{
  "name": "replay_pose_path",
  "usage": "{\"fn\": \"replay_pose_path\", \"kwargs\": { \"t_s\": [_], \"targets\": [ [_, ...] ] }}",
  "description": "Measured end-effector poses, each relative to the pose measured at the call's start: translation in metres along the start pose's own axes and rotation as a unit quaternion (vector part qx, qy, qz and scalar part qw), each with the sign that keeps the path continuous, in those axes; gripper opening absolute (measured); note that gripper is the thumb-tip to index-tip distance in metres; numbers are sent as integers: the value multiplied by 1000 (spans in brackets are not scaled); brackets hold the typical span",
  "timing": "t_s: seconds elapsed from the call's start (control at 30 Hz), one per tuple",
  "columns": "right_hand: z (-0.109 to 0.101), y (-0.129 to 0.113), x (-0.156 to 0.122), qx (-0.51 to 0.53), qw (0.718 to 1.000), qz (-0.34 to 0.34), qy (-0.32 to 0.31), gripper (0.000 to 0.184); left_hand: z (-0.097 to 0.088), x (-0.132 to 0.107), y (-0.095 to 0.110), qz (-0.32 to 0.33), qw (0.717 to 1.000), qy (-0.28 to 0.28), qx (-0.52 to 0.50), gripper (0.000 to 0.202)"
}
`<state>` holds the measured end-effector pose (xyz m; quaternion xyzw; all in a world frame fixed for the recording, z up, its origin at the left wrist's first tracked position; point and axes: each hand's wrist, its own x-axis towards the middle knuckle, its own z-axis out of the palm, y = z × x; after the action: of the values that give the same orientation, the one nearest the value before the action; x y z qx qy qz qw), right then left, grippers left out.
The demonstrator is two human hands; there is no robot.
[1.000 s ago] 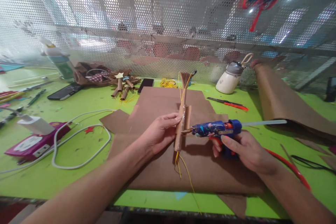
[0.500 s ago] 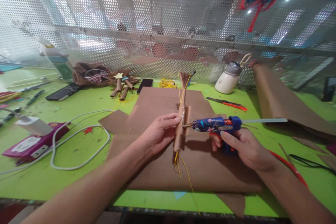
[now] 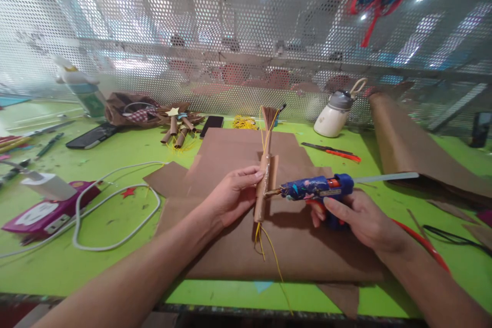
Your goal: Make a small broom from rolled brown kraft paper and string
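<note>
My left hand (image 3: 238,192) grips a rolled brown paper tube (image 3: 260,205) with thumb and fingers, above the brown cardboard sheet. A fringed paper end (image 3: 271,117) fans out at the tube's far end, and yellow strings (image 3: 265,242) hang from its near end. Shiny glue runs along the tube's right side. In my right hand (image 3: 357,215) is a blue hot glue gun (image 3: 317,187), its nozzle at the tube's right edge. A clear glue stick (image 3: 388,178) sticks out of the gun's back.
Under the work lies a cardboard sheet (image 3: 223,261) on the green table (image 3: 111,277). To the left are a purple power strip (image 3: 49,215) and a white cable (image 3: 115,247). Further back are small paper brooms (image 3: 179,130), a bottle (image 3: 333,115) and a utility knife (image 3: 342,155).
The glue gun's nozzle has moved slightly down the tube, toward its near end. My left hand keeps the tube in nearly the same place.
</note>
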<state>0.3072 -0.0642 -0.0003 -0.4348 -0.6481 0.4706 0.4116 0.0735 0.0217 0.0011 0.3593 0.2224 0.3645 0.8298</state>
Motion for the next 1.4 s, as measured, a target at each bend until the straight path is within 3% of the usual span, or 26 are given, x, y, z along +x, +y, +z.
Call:
{"fn": "replay_pose_path", "kwargs": {
  "t_s": [0.23,0.57,1.13,1.4],
  "targets": [
    [6,-3,7,62,997,4,48,23,1,-2,-1,-17,1000,-4,2,12],
    [5,0,3,66,998,0,-20,23,0,-1,1,-9,1000,-3,4,13],
    [1,7,21,113,987,-24,114,20,-3,-3,-3,-32,999,-22,27,24],
    [4,5,18,134,984,-20,118,20,0,-3,-1,-33,999,-16,16,17]
  ]
}}
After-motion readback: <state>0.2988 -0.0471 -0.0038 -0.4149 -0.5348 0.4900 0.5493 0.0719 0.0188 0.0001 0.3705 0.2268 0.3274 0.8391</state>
